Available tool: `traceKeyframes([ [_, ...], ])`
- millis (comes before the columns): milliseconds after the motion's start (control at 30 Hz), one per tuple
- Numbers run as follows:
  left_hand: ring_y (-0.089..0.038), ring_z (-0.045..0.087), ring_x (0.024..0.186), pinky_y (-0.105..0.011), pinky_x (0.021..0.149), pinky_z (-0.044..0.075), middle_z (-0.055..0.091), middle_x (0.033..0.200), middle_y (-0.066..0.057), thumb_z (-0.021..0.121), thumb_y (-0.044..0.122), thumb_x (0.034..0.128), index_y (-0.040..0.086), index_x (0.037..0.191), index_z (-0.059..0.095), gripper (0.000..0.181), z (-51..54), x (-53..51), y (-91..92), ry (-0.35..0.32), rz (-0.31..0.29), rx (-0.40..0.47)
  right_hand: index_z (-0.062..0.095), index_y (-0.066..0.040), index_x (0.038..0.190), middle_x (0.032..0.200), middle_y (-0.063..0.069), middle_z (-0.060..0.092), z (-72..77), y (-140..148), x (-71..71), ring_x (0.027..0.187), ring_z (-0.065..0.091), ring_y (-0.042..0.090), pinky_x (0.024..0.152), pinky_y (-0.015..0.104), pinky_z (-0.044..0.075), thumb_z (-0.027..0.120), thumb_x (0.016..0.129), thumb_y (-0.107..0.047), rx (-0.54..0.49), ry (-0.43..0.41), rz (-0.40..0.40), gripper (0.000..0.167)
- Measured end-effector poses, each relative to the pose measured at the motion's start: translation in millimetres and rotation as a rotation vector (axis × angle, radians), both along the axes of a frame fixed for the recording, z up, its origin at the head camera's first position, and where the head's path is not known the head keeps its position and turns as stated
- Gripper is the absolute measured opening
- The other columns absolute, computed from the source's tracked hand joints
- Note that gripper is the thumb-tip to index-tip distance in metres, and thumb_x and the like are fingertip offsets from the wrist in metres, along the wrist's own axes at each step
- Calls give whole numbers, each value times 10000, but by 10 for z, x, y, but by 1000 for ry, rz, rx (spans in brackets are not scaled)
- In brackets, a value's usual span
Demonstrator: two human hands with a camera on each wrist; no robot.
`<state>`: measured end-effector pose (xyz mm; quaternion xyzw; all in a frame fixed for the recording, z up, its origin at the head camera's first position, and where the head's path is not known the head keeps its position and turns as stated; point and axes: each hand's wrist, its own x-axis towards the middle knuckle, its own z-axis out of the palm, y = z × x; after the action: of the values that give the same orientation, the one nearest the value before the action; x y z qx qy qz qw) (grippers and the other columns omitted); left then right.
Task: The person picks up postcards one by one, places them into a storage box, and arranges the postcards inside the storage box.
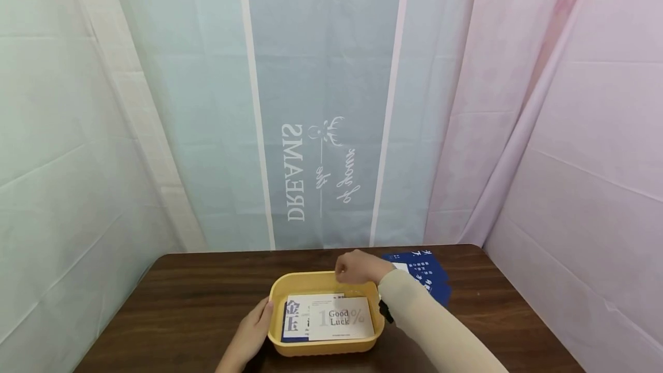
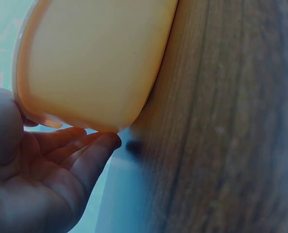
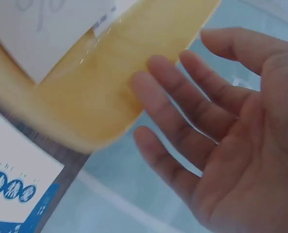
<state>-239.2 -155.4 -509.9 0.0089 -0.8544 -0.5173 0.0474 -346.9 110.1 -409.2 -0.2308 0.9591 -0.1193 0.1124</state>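
Left hand: your left hand (image 1: 252,331) is pinching the left end of the bin, thumb at the rim, fingers against the outside wall.
Right hand: your right one (image 1: 362,267) is over the far rim near the right corner, fingers loosely spread with nothing in them. Can't tell if the fingertips actually touch the plastic.
Yellow bin: the yellow bin (image 1: 326,349) sits right in front of you at the near side of the table (image 1: 181,304), long axis running left to right, so your hands are at opposite ends.
Cards inside: the white "Good Luck" card (image 1: 342,318) lies on top, overlapping a blue-and-white card (image 1: 292,322) on its left.
Blue stack: here's the bit that matters, imo. The blue sheets (image 1: 435,272) lie to the right of the bin, partly hidden by your right forearm, so your right hand is clearly nearer.
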Motion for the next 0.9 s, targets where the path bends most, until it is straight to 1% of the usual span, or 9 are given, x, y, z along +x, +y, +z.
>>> traceKeyframes([
  [133,-467,489,1288,-640,1040,386,533,1386,-293,393,377,1096,-71,1430,480,565,-1,9,-3,-4,-1,4,695,-184,951,897,-56,622,25,169,-68,795,562,143,744,376,530,658,970,-235,-109,28,12,65],
  [200,-472,487,1288,-645,1036,388,531,1387,-296,389,384,1096,-74,1431,476,574,1,12,-5,-7,-6,4,685,-169,928,857,-47,609,13,253,-112,762,556,148,706,367,513,649,971,-203,-145,45,8,66],
  [300,-470,487,1289,-642,1036,389,534,1385,-291,388,391,1095,-68,1432,478,577,1,10,-3,-9,-5,4,699,-147,930,847,-40,623,-36,375,-186,734,554,144,678,357,504,644,967,-183,-178,85,-15,76],
  [400,-471,478,1297,-642,1040,384,527,1392,-293,386,389,1096,-70,1436,473,577,0,5,-3,-9,-3,2,712,-142,943,873,-42,647,-96,500,-246,737,556,132,680,352,515,644,966,-194,-185,120,-71,89],
  [467,-470,473,1302,-641,1045,379,523,1398,-292,386,388,1097,-69,1438,471,577,-2,1,-3,-9,-1,2,713,-132,941,872,-35,651,-129,584,-268,736,559,134,670,353,519,647,962,-189,-192,125,-114,89],
  [633,-467,479,1298,-643,1046,377,530,1392,-289,386,396,1095,-64,1436,478,579,-10,-5,-6,-3,8,-2,702,-90,912,807,-7,626,-214,785,-314,708,564,160,628,343,522,653,948,-138,-220,104,-191,77],
  [700,-463,489,1290,-641,1043,382,539,1383,-287,390,391,1095,-64,1431,484,573,-12,-4,-5,1,8,-4,700,-80,915,801,2,622,-238,850,-316,710,567,166,631,348,531,657,947,-140,-223,87,-222,80],
  [800,-467,485,1292,-644,1042,380,535,1385,-291,389,386,1096,-69,1431,481,572,-1,2,-3,-1,7,-6,703,-68,912,799,20,630,-245,919,-299,712,572,174,633,356,539,661,935,-141,-212,66,-264,87],
  [900,-476,479,1294,-648,1037,382,528,1389,-298,384,393,1096,-75,1431,476,583,14,9,6,-6,5,-10,718,-60,912,802,25,641,-265,976,-300,718,580,182,636,369,540,686,914,-165,-169,55,-300,110],
])
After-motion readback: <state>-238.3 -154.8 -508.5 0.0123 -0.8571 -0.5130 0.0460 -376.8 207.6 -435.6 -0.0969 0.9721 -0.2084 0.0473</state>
